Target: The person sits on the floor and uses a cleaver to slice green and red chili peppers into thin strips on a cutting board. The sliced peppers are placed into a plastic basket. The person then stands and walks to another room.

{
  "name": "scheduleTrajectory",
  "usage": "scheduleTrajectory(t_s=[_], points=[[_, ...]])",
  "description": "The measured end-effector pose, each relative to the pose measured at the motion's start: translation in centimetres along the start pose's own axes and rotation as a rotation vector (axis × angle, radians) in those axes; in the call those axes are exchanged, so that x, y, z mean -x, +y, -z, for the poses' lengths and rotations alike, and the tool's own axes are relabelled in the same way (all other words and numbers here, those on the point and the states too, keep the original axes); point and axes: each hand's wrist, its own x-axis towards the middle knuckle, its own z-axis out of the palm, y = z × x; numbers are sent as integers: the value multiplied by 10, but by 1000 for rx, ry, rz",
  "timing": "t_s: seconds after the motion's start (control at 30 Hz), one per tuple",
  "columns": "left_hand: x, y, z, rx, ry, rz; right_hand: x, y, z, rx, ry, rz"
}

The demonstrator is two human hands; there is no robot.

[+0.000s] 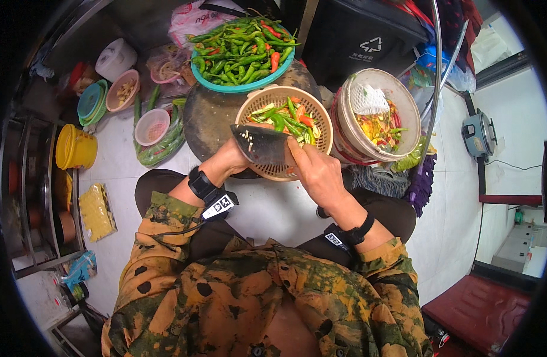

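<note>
My right hand (320,176) grips a kitchen cleaver, whose dark broad blade (267,149) carries a few pale seeds. Behind the blade is my left hand (232,158); its fingers are mostly hidden, so what they hold cannot be made out. Both hands are over the near side of a beige plastic colander (328,154). Cut green and red chilli peppers (296,118) lie in the colander. Just beyond it, a turquoise basin (244,87) is heaped with whole chilli peppers (242,58), mostly green with several red ones.
A round dark board (206,120) supports the basin and colander. At right stands a white bucket (380,154) of scraps, before a black waste bin (363,40). Leftward are a pink bowl (153,127) on bagged green vegetables (162,154), a yellow bucket (77,146) and a metal rack (46,187).
</note>
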Motion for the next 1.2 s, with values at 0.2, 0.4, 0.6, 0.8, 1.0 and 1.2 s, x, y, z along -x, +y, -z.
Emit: scheduleTrajectory(t_s=[0.2,0.4,0.6,0.8,1.0,1.2], points=[[2,21,2,276,-242,154,2,3,-3,83,34,59],[7,43,-1,159,-253,325,9,23,-10,-6,-23,-197],[5,38,-3,-28,-97,219,12,25,-7,-236,-105,-389],[5,30,-15,-463,26,-23,0,6,0,-186,9,-88],[4,31,-10,-517,-99,-58,4,9,4,-267,-4,-128],[0,39,-2,-349,-272,-64,19,25,7,-329,-128,-365]])
